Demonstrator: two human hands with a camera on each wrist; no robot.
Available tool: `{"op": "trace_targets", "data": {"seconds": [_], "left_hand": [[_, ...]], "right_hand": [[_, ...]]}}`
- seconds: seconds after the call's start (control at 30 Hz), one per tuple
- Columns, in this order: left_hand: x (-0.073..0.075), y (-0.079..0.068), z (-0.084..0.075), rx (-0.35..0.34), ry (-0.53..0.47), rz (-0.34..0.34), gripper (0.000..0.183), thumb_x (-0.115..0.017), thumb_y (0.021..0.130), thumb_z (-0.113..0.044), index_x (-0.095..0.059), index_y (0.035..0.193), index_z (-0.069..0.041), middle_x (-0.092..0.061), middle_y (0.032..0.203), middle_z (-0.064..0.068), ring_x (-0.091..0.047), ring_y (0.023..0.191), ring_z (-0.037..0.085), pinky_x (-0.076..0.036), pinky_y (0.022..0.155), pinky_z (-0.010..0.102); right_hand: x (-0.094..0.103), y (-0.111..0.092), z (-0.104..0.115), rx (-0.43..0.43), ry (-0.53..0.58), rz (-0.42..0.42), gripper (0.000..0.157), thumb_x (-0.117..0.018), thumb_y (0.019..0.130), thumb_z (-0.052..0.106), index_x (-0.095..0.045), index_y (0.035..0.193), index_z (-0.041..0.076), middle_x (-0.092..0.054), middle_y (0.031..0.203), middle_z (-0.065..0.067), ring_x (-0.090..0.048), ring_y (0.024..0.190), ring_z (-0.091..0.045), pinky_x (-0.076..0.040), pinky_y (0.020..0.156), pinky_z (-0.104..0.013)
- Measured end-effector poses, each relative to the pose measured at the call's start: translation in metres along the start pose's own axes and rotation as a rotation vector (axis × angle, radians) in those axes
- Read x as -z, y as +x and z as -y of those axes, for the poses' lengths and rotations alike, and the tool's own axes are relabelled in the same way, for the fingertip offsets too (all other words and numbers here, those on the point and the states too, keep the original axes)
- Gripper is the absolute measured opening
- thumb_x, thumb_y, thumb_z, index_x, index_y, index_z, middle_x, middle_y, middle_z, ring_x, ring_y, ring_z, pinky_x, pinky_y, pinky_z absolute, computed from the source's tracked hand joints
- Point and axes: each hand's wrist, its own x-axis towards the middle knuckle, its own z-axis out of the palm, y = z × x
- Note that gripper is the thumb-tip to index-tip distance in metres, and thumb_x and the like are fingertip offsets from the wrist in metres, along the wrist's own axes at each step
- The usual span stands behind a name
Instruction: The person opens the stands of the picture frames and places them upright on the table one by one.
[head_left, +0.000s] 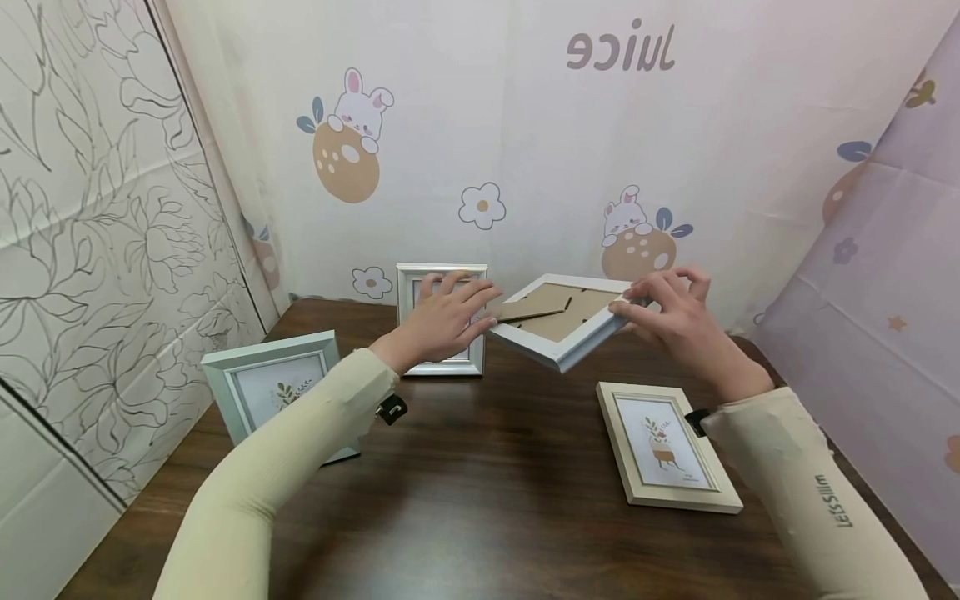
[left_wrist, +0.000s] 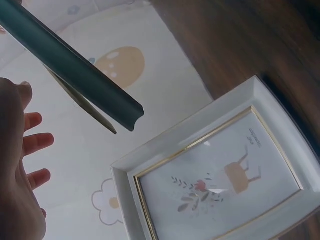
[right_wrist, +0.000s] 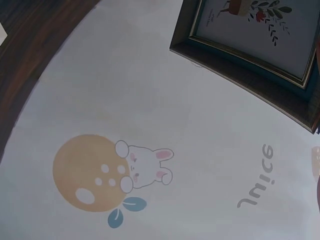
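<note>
Head view: a picture frame is held in the air between the two hands, tilted, its beige back turned upward and its support leg standing partly out from it. At its right edge, the right hand pinches the rim between thumb and fingers. By its left corner, the left hand is spread, fingers extended and grasping nothing, the fingertips overlapping that corner from this angle. Behind the left hand a white frame stands upright on the dark wooden table; a pale green frame stands beyond the left forearm, and a cream frame rests beside the right forearm, below the right hand. Left wrist view: the held frame appears nearly edge-on and dark teal, above the white frame, with the leg splayed off its back toward the left hand; a gap shows between the loose fingers and the leg. Right wrist view: the held frame's front fills the upper right corner, its potted-plant picture within gold lines, before a printed curtain; whether the right hand grips it cannot be told from this view.
</note>
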Motion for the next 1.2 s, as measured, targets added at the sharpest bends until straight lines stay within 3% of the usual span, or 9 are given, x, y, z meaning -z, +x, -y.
{"op": "trace_targets", "data": {"seconds": [0.4,0.47,0.57,0.6,0.67,0.77,0.87,1.0,1.2], "left_hand": [[-0.007,0.021,-0.003,-0.022,-0.037,0.12,0.056,-0.035,0.106,-0.05,-0.04,0.154,-0.021,-0.045,0.152,-0.001,-0.023,0.145,0.029,-0.011,0.112,0.059],[-0.009,0.023,-0.003,-0.035,-0.031,0.125,0.055,-0.035,0.106,-0.049,-0.041,0.153,-0.021,-0.046,0.15,-0.002,-0.024,0.144,0.027,-0.012,0.112,0.057],[-0.01,0.026,-0.003,-0.049,-0.014,0.123,0.053,-0.034,0.107,-0.047,-0.042,0.152,-0.022,-0.049,0.148,-0.003,-0.026,0.143,0.024,-0.014,0.111,0.055],[-0.011,0.026,-0.003,-0.051,-0.011,0.124,0.052,-0.034,0.107,-0.046,-0.042,0.152,-0.022,-0.05,0.148,-0.004,-0.027,0.143,0.024,-0.014,0.111,0.055],[-0.011,0.027,-0.002,-0.056,-0.011,0.127,0.051,-0.034,0.107,-0.045,-0.043,0.152,-0.021,-0.051,0.147,-0.004,-0.028,0.143,0.024,-0.014,0.11,0.055],[-0.012,0.028,-0.003,-0.061,-0.014,0.14,0.051,-0.033,0.108,-0.043,-0.042,0.152,-0.021,-0.052,0.147,-0.004,-0.029,0.143,0.023,-0.014,0.11,0.054],[-0.013,0.028,-0.003,-0.066,-0.012,0.142,0.05,-0.033,0.108,-0.042,-0.043,0.152,-0.02,-0.052,0.146,-0.005,-0.03,0.142,0.022,-0.014,0.11,0.054],[-0.015,0.028,-0.004,-0.067,0.005,0.139,0.049,-0.033,0.108,-0.041,-0.044,0.151,-0.02,-0.053,0.145,-0.005,-0.031,0.141,0.021,-0.015,0.109,0.053],[-0.014,0.029,-0.006,-0.071,0.036,0.141,0.048,-0.033,0.109,-0.041,-0.045,0.151,-0.02,-0.053,0.144,-0.004,-0.032,0.14,0.02,-0.016,0.108,0.052]], "right_hand": [[-0.002,0.003,0.006,0.013,0.023,-0.039,0.057,-0.075,0.059,-0.015,-0.068,0.109,0.01,-0.052,0.098,-0.02,-0.048,0.093,-0.042,-0.015,0.085,-0.067],[-0.002,0.003,0.007,0.017,0.022,-0.043,0.046,-0.074,0.068,-0.009,-0.068,0.11,0.01,-0.053,0.098,-0.02,-0.048,0.093,-0.042,-0.015,0.085,-0.067],[-0.002,0.004,0.009,0.026,0.015,-0.048,0.015,-0.064,0.095,0.009,-0.068,0.11,0.012,-0.053,0.097,-0.02,-0.049,0.093,-0.041,-0.015,0.085,-0.067],[-0.002,0.004,0.009,0.028,0.012,-0.047,0.014,-0.057,0.102,0.017,-0.068,0.11,0.012,-0.053,0.097,-0.019,-0.049,0.093,-0.041,-0.015,0.084,-0.067],[-0.002,0.005,0.01,0.03,0.006,-0.045,0.03,-0.044,0.107,0.031,-0.068,0.109,0.013,-0.053,0.096,-0.019,-0.048,0.093,-0.041,-0.015,0.084,-0.068],[-0.001,0.005,0.01,0.031,0.006,-0.034,0.035,-0.04,0.108,0.033,-0.068,0.109,0.012,-0.053,0.097,-0.019,-0.048,0.094,-0.041,-0.015,0.084,-0.068],[-0.001,0.005,0.009,0.031,0.011,-0.016,0.016,-0.059,0.098,0.016,-0.068,0.11,0.011,-0.052,0.098,-0.02,-0.048,0.095,-0.041,-0.015,0.085,-0.069],[-0.001,0.004,0.009,0.03,0.016,-0.007,0.044,-0.07,0.069,-0.006,-0.068,0.111,0.01,-0.052,0.098,-0.02,-0.048,0.095,-0.041,-0.016,0.085,-0.069],[-0.002,0.002,0.009,0.037,0.015,-0.029,0.052,-0.074,0.061,-0.01,-0.068,0.108,0.01,-0.053,0.097,-0.019,-0.049,0.094,-0.04,-0.016,0.085,-0.067]]}}
